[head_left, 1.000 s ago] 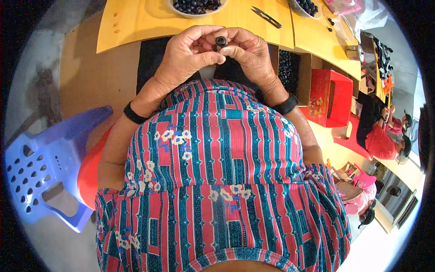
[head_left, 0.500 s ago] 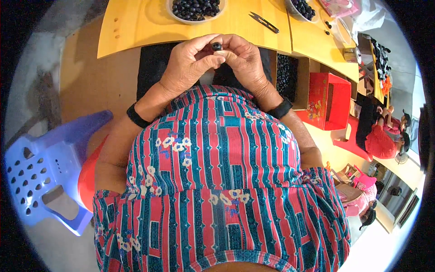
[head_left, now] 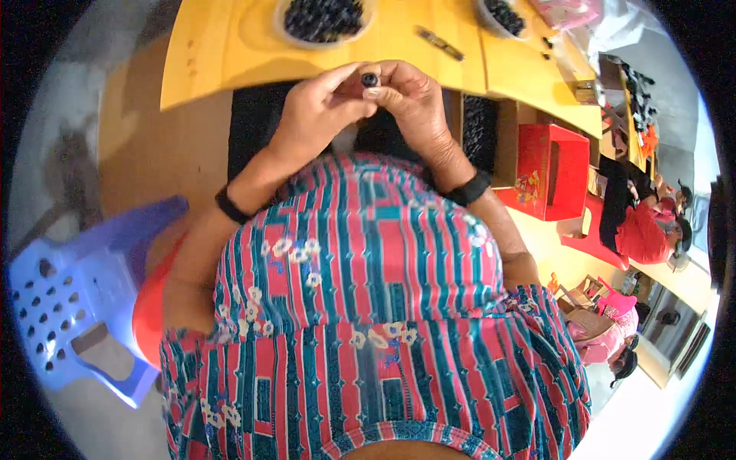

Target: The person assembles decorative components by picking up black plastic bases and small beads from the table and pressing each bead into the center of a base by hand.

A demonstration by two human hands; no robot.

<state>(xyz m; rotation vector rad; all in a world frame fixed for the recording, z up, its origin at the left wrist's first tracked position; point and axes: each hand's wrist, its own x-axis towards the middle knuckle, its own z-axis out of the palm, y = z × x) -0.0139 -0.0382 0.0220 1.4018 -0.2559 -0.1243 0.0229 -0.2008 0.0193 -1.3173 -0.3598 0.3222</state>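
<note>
Between the fingertips of both hands sits a small, round, shiny black piece (head_left: pixel 370 79), roughly bead-sized, with its end facing me. My left hand (head_left: pixel 322 111) curls around it from the left, fingers closed at its edge. On the other side, my right hand (head_left: pixel 414 103) pinches it with thumb and forefinger. Both hands are just off the front edge of the yellow table (head_left: pixel 230 46). Beyond them stands a clear round bowl (head_left: pixel 326 46) full of similar black pieces. A pair of thread snips (head_left: pixel 441 44) lies to its right, blurred now.
A second bowl (head_left: pixel 498 31) of black pieces stands farther right, near plastic bags (head_left: pixel 567 11). Below the table's right part are a box of black pieces (head_left: pixel 481 130) and a red box (head_left: pixel 552 172). A blue plastic chair (head_left: pixel 84 284) is at left; other people (head_left: pixel 644 230) sit at right.
The whole view has shifted slightly, with the table and bowls lower and a little to the left. My hands keep the black piece in nearly the same grip.
</note>
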